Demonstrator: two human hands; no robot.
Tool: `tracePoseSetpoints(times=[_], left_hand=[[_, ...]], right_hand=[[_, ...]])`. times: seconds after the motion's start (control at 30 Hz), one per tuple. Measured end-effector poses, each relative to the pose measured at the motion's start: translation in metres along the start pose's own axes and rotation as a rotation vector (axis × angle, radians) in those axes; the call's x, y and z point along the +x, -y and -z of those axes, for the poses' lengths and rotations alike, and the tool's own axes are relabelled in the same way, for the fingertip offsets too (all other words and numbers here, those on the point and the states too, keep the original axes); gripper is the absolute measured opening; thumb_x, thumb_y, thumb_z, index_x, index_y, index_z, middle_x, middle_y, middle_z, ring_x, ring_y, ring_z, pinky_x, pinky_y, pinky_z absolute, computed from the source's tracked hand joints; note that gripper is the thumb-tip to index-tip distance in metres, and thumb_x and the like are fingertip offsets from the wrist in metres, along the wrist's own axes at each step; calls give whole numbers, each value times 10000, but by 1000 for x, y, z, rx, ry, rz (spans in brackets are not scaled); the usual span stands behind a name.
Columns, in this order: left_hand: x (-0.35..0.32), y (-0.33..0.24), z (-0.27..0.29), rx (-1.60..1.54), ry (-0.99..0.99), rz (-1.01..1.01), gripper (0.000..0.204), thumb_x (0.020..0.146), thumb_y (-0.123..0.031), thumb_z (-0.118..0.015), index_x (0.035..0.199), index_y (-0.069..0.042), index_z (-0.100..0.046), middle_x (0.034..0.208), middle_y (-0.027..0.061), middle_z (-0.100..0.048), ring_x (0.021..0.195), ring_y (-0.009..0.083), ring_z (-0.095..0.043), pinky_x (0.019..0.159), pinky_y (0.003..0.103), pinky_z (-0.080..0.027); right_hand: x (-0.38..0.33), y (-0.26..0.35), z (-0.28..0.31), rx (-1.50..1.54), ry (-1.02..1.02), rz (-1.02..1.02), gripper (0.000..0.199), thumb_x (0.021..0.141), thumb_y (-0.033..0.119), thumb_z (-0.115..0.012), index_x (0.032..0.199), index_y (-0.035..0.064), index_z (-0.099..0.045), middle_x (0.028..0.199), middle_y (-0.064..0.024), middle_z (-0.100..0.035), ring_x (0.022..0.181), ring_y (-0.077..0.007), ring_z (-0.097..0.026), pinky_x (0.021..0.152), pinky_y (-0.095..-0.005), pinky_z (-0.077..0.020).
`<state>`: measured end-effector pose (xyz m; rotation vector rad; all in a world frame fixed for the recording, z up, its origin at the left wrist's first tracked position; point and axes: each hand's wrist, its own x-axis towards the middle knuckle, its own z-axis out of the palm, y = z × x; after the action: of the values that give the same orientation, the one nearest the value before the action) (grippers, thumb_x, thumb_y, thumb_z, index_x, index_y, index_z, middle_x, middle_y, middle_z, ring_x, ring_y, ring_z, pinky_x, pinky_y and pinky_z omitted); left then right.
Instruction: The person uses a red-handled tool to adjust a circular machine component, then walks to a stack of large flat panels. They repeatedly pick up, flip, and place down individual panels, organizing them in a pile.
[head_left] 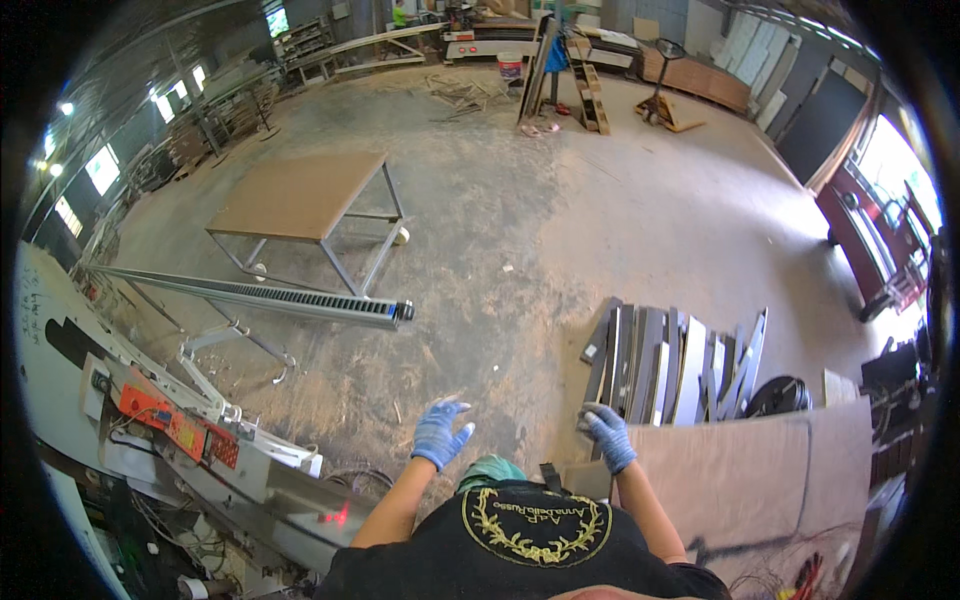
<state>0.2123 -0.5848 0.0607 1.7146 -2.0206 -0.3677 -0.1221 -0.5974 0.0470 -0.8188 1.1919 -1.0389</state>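
My left hand, in a blue knitted glove with pale fingertips, is held out over the dusty floor. Its fingers are apart and nothing is in them. My right hand, gloved alike, is at the near end of a pile of long grey and white strips, next to the corner of a brown board. The fingers of that hand curl together; whatever they hold, if anything, is hidden.
Left of me stands a machine with an orange control panel. A long roller rail juts out ahead of it, before a wheeled table with a brown top. Farther off are a pallet jack and wood scraps. A black coil lies right of the strips.
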Motion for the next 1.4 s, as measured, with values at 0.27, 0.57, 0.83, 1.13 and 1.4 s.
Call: tracePoseSetpoints(times=[0.27,0.57,0.83,1.13,1.4], left_hand=[[133,72,-15,10,-262,219,367,721,-278,-651,1051,-135,-574,1139,113,-529,1096,318,-447,953,420,-349],[356,131,-5,119,-84,128,325,754,-318,-619,1038,-165,-576,1134,64,-549,1066,272,-493,938,382,-376],[567,208,-63,-92,-3,221,350,773,-350,-604,1069,-166,-581,1148,98,-553,1084,283,-495,959,386,-365],[706,355,-186,-420,-114,754,405,800,-367,-588,1082,-77,-573,1097,134,-576,1011,287,-540,885,342,-417],[794,542,-157,-723,-400,1362,758,778,-479,-589,1338,-71,-284,1177,148,-524,1009,293,-522,778,429,-440]], right_hand=[[206,38,-64,-128,353,-86,328,856,168,-580,1129,-7,-535,1061,-96,-581,1008,-171,-550,860,-305,-476],[443,-68,37,-1028,86,-299,416,765,325,-572,1065,39,-611,1064,-197,-597,977,-325,-582,844,-376,-452],[543,-159,247,-1063,33,-1009,324,823,334,-453,993,140,-647,981,-108,-645,984,-253,-591,783,-362,-481],[899,97,75,-695,-81,-327,332,778,201,-633,1051,17,-592,839,-64,-630,672,-149,-576,573,-268,-479],[1093,149,-108,-663,207,-244,290,813,233,-603,1068,96,-591,832,-12,-619,623,-124,-571,497,-233,-424]])
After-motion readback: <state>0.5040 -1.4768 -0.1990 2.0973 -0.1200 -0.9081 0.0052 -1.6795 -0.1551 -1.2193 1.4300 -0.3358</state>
